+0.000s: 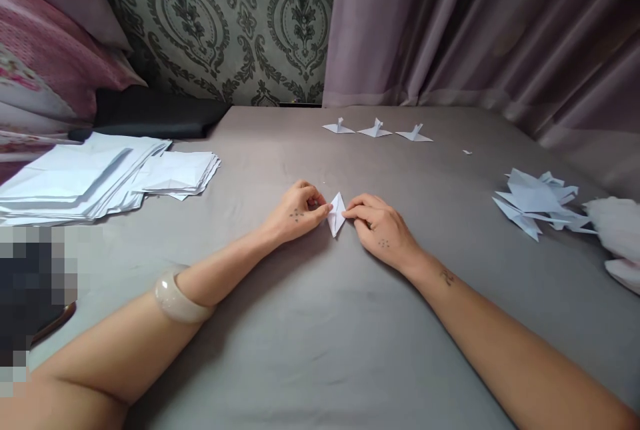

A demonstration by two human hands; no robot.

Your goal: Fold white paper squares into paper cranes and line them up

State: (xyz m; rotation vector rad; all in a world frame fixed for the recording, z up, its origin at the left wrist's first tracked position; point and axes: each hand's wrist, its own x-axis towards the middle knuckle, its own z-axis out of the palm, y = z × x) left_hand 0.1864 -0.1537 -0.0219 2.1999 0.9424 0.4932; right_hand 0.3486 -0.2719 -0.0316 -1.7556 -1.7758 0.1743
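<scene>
A small piece of white paper folded into a diamond (337, 215) is between my two hands, just above or on the grey cloth surface (320, 337). My left hand (300, 212) pinches its left edge between thumb and fingers. At the right edge, my right hand (383, 227) has its fingertips closed on the paper, the other fingers curled. Creases run lengthwise down the diamond. Whether the paper rests on the cloth is hard to tell.
Three folded paper figures (376, 129) stand in a row at the back. To the right lies a heap of folded paper pieces (543, 200) beside a white bundle (615, 230). Stacked paper sheets (65, 177) and smaller squares (177, 173) lie left. A paper scrap (467, 152) is back right.
</scene>
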